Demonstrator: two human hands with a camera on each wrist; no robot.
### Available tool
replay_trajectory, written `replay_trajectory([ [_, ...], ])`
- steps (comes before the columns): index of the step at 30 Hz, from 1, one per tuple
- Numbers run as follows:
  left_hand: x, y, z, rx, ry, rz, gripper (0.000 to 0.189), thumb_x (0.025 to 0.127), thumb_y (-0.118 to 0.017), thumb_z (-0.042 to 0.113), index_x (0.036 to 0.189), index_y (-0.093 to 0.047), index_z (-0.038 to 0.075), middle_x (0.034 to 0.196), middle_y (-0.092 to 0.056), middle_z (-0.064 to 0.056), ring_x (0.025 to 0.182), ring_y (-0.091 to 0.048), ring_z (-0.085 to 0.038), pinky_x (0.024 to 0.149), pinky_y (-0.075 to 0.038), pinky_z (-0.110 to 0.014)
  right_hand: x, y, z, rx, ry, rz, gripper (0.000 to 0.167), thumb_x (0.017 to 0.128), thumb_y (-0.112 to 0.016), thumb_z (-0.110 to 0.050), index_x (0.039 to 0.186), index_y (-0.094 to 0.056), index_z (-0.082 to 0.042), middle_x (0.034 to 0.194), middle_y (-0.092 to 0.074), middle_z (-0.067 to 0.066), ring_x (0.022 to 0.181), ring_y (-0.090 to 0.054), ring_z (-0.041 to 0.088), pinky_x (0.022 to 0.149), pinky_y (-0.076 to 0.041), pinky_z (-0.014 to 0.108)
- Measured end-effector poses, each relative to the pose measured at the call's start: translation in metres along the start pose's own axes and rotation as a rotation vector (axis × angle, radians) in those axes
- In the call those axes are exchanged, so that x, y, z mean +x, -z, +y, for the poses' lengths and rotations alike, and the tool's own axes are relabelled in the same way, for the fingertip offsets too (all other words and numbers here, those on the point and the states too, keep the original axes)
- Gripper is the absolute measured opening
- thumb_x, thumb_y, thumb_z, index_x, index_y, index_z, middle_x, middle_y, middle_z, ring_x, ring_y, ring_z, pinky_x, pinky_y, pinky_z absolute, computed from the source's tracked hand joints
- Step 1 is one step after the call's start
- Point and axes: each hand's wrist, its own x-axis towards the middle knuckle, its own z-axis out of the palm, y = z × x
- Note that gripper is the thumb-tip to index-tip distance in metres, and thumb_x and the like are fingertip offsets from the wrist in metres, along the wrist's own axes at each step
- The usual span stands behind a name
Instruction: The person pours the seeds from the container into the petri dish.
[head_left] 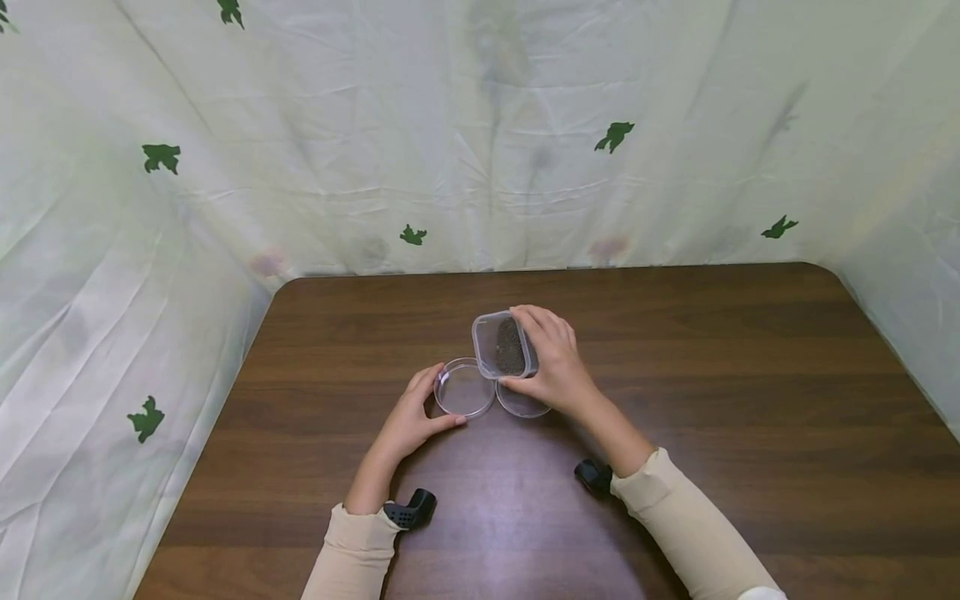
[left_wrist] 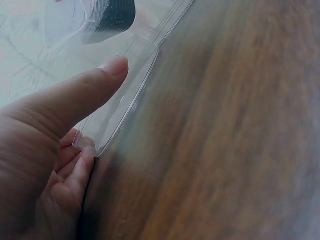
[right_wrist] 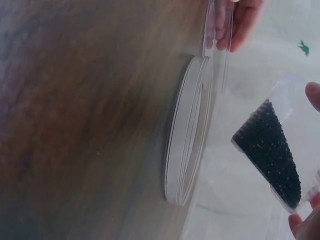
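Observation:
On the table sits a clear round petri dish (head_left: 464,392), with the thumb and fingers of my left hand (head_left: 411,421) around its rim from the left. In the left wrist view the thumb (left_wrist: 95,82) lies along its near side. My right hand (head_left: 553,360) grips a small clear plastic tub (head_left: 487,343) by its side, tilted to the left above the dishes. Dark fine granules (right_wrist: 272,155) are heaped toward one side inside the tub. A second round clear dish (head_left: 523,403) stands just right of the first, partly hidden beneath the tub and right hand.
The brown wooden table (head_left: 712,400) extends broadly on both sides of the hands. A pale cloth curtain (head_left: 337,125) with green leaf-like patches hangs behind its far edge and along the sides. Black wrist devices (head_left: 412,508) sit near both sleeves.

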Motion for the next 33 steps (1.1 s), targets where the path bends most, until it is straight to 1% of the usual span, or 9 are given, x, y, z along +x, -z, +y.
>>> replay_trajectory([
  [5,0.0,0.001,0.0,-0.001,-0.001,0.002,0.089,0.065,-0.081,0.028,0.135,-0.035,-0.003,0.132,-0.037,-0.02,0.121,-0.036,-0.03,0.099,-0.028,-0.044,0.003,-0.003,-0.002,-0.026,0.033,-0.011,0.096,0.051,-0.087,-0.025,0.132,-0.039,-0.007,0.128,-0.04,0.012,0.117,-0.034,0.03,0.097,-0.021,0.048],
  [14,-0.001,0.001,0.0,-0.003,-0.003,0.001,0.089,0.065,-0.081,0.029,0.135,-0.035,-0.003,0.132,-0.037,-0.02,0.121,-0.036,-0.031,0.099,-0.029,-0.046,0.009,-0.007,-0.005,-0.115,0.108,-0.041,0.094,0.054,-0.086,-0.031,0.132,-0.039,-0.007,0.128,-0.041,0.011,0.117,-0.034,0.031,0.096,-0.023,0.049],
  [18,-0.001,0.001,0.0,-0.004,-0.001,0.001,0.089,0.065,-0.081,0.029,0.135,-0.035,-0.002,0.132,-0.037,-0.019,0.121,-0.036,-0.03,0.098,-0.029,-0.046,0.01,-0.008,-0.006,-0.144,0.131,-0.053,0.093,0.056,-0.084,-0.034,0.132,-0.039,-0.007,0.128,-0.041,0.01,0.119,-0.033,0.029,0.097,-0.022,0.049],
  [23,0.0,0.001,-0.001,-0.004,0.007,-0.007,0.088,0.066,-0.08,0.029,0.135,-0.035,-0.002,0.133,-0.037,-0.018,0.121,-0.037,-0.029,0.099,-0.029,-0.044,0.011,-0.01,-0.007,-0.175,0.156,-0.068,0.092,0.056,-0.084,-0.033,0.132,-0.039,-0.007,0.128,-0.041,0.01,0.12,-0.032,0.028,0.097,-0.023,0.049],
  [33,0.001,0.001,-0.001,-0.005,0.014,-0.021,0.089,0.067,-0.08,0.029,0.136,-0.033,-0.002,0.133,-0.036,-0.018,0.121,-0.037,-0.029,0.098,-0.03,-0.044,0.013,-0.012,-0.01,-0.256,0.208,-0.086,0.09,0.057,-0.083,-0.036,0.132,-0.04,-0.01,0.129,-0.041,0.01,0.119,-0.034,0.03,0.099,-0.022,0.047],
])
